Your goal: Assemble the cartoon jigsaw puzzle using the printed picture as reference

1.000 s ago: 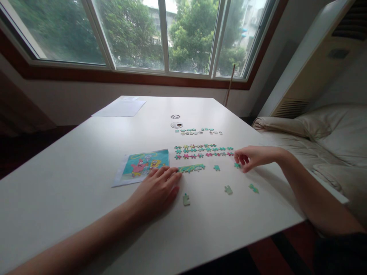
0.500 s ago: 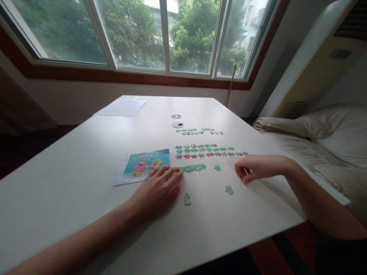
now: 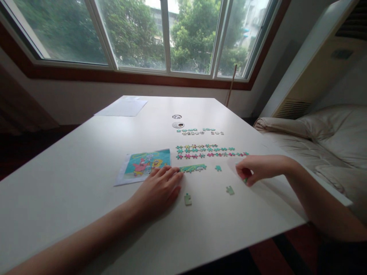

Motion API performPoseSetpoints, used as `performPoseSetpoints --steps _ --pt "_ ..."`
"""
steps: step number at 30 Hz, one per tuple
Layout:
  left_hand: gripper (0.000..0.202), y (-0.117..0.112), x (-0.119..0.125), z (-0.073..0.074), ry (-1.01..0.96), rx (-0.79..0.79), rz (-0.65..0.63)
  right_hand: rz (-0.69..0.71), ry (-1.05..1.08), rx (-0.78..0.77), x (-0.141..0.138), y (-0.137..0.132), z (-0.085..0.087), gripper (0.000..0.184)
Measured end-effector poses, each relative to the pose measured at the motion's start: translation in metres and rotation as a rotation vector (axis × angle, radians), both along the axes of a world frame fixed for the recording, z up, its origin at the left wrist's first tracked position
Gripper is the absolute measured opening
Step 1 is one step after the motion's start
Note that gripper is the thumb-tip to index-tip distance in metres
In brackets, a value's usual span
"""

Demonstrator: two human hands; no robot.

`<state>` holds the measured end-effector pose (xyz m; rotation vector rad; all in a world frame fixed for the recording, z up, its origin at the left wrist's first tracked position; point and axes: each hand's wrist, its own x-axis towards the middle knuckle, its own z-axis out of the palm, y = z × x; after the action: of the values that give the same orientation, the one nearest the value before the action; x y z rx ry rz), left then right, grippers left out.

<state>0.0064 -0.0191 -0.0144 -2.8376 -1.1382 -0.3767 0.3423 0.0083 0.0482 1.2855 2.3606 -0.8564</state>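
Observation:
My left hand [image 3: 156, 191] lies flat on the white table [image 3: 86, 160], fingertips touching the left end of a joined green strip of puzzle pieces [image 3: 192, 168] and the corner of a cartoon picture card [image 3: 145, 165]. My right hand [image 3: 254, 168] is curled over a small teal puzzle piece [image 3: 245, 180], pinching it at the table surface. Two loose pieces lie near: a pale green piece [image 3: 187, 199] below my left fingers and another pale green one [image 3: 229, 190] left of my right hand. A teal piece [image 3: 218, 168] lies between the hands.
Rows of sorted puzzle pieces [image 3: 209, 151] lie beyond the hands, with a shorter row [image 3: 199, 131] further back. Two small round lids [image 3: 177, 124] and a sheet of paper [image 3: 122, 107] sit at the far end. A cushioned sofa [image 3: 321, 141] stands right of the table edge.
My right hand put a piece at the right end of the sorted row, then moved down toward me and closed on the loose teal piece near the table's right side. The left hand stayed still.

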Motion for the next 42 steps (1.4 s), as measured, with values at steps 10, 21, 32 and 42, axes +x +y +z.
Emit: performPoseSetpoints --steps 10,21,32,42 --pt "0.030 0.000 0.001 0.001 -0.005 -0.006 -0.008 -0.262 0.519 0.328 -0.049 0.026 -0.032 0.026" --pt "0.029 0.000 0.001 0.000 -0.027 0.012 -0.013 -0.273 0.470 0.413 -0.070 0.027 -0.043 0.017" --pt "0.030 0.000 0.001 0.001 -0.024 0.019 -0.014 -0.224 0.434 0.464 -0.072 0.023 -0.041 0.013" --pt "0.030 0.000 0.001 0.000 -0.007 0.017 -0.013 -0.073 0.406 0.636 -0.071 0.020 -0.044 0.017"
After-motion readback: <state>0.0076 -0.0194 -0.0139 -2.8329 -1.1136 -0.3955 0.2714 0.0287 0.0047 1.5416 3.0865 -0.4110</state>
